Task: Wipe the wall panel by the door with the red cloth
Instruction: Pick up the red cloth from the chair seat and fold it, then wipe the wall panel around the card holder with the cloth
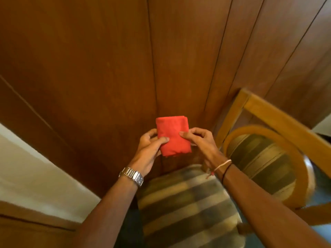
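Red cloth (172, 136) folded, centre frame, pinched between left hand (149, 149) and right hand (200, 140), short of wall panel (107, 68). Risks: thumb-only grip lets fold unravel; striped chair (188, 203) below blocks reach, forces lean.

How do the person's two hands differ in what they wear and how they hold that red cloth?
The left hand has a metal watch on its wrist; the right hand has thin thread bands instead. The left hand grips the lower left edge of the red cloth, thumb on top; the right hand pinches the right edge, slightly higher. Both hold the folded cloth in front of the wooden wall panel.
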Demonstrator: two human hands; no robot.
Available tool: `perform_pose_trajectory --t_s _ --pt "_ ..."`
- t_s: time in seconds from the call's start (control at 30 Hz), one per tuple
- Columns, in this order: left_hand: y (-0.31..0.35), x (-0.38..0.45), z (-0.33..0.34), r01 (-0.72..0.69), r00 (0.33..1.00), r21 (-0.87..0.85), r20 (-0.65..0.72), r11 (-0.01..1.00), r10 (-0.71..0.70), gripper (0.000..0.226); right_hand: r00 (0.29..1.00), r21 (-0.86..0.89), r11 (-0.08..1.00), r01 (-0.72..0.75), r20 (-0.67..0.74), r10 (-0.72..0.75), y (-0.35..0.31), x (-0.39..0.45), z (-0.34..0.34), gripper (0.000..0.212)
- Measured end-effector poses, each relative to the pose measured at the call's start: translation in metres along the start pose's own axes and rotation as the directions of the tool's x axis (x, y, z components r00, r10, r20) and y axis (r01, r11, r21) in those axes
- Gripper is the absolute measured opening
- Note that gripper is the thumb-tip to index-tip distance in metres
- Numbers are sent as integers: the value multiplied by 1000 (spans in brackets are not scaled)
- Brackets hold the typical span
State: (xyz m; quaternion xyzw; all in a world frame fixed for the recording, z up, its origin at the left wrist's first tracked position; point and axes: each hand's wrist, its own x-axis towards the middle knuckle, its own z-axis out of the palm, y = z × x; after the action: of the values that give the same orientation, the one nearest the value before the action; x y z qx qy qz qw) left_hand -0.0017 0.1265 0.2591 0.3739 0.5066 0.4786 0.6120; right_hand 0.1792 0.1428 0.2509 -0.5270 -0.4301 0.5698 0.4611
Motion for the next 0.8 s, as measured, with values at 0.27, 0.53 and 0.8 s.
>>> perform_pose_trajectory --t_s 0.27,0.53,0.8 --pt "210 -53 -3 -433 901 4 13 901 433 29 926 97 941 324 172 -336 -215 -25 58 28" --pt "332 -117 -43 -745 632 214 -77 632 771 40 840 216 859 464 201 -504 -333 -57 139 57" --pt "372 -167 -103 -726 315 648 15 230 949 21 725 222 816 534 375 -577 -363 -80 221 33"
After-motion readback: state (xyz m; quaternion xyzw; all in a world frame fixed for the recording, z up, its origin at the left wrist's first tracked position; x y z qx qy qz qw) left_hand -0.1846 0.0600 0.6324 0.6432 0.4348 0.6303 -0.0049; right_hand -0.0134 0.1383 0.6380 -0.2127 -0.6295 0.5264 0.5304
